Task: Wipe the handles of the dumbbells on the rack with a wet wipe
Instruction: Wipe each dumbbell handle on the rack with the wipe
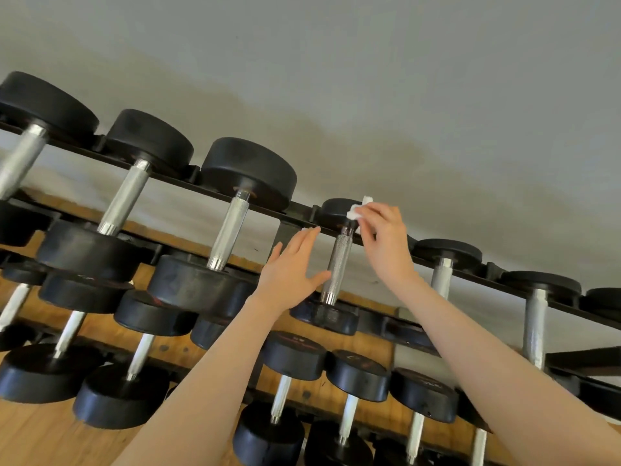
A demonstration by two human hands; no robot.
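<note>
Black dumbbells with knurled metal handles lie across a black rack [174, 178] in tiers. My right hand [383, 237] pinches a white wet wipe [358, 210] at the far end of one top-tier dumbbell handle [337, 264], where it meets the black head. My left hand [292, 267] is open with straight fingers just left of that handle, its thumb close to the metal; whether it touches is unclear.
More dumbbell handles sit on the top tier, one to the left [230, 227] and one to the right [442, 279]. Lower tiers hold several smaller dumbbells [292, 356]. A grey wall [369, 79] rises behind the rack and a wooden floor [40, 432] lies below.
</note>
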